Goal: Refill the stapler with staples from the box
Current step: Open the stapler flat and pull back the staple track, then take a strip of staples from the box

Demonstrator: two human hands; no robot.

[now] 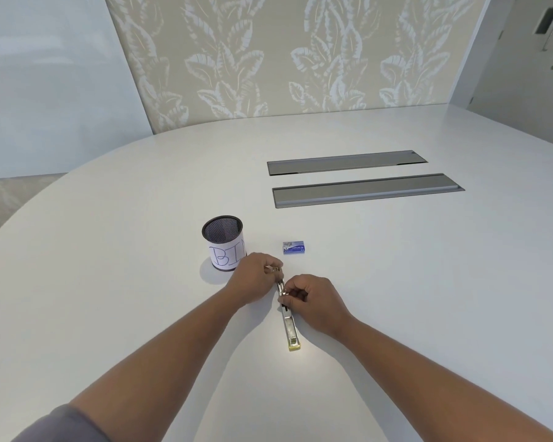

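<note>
The stapler [290,327] lies opened out flat on the white table, a long metal strip with a yellowish end nearest me. My left hand [256,279] grips its far end. My right hand [313,301] pinches the middle of the metal channel with thumb and fingers; whether staples are between them is too small to tell. The small blue staple box [294,247] sits closed on the table just beyond both hands, apart from them.
A black mesh cup [223,242] with a paper label reading "BIN" stands left of the box, close to my left hand. Two long grey cable hatches [364,189] are set into the table [109,282] farther back right.
</note>
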